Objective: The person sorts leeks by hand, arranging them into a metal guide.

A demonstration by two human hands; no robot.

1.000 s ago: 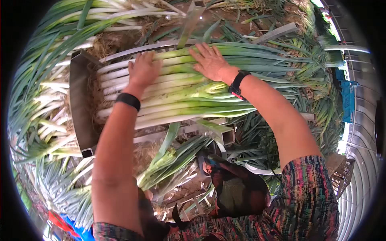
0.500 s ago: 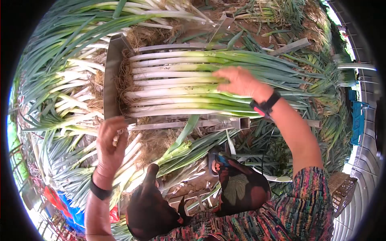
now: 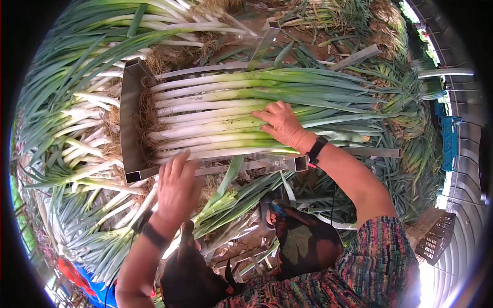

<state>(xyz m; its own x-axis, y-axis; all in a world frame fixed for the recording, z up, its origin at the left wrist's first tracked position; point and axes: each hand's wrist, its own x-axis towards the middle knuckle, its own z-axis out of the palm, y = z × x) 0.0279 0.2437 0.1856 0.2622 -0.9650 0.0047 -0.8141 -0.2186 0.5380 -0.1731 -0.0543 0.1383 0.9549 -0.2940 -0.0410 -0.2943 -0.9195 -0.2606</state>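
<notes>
Several long green onions (image 3: 205, 114) lie side by side on a metal rack, their white stems and roots at the left and green leaves at the right. Their root ends meet an upright metal plate (image 3: 131, 118). My right hand (image 3: 281, 124) rests on the middle of the row, where white turns to green, with its fingers apart. Slightly blurred, my left hand (image 3: 177, 182) is at the rack's near side by the white stem of the nearest onion. Its fingers are stretched out and nothing shows in them; contact with that stem cannot be made out.
Piles of loose green onions (image 3: 77, 128) cover the ground at the left. Leafy onions (image 3: 241, 205) also lie between the rack and my knees. A blue crate (image 3: 450, 143) and a brown crate (image 3: 435, 238) stand at the right.
My left hand has moved right from the metal plate's near corner, and its fingers have straightened. My right hand has come nearer to me and slightly left over the onions. The view has shifted slightly.
</notes>
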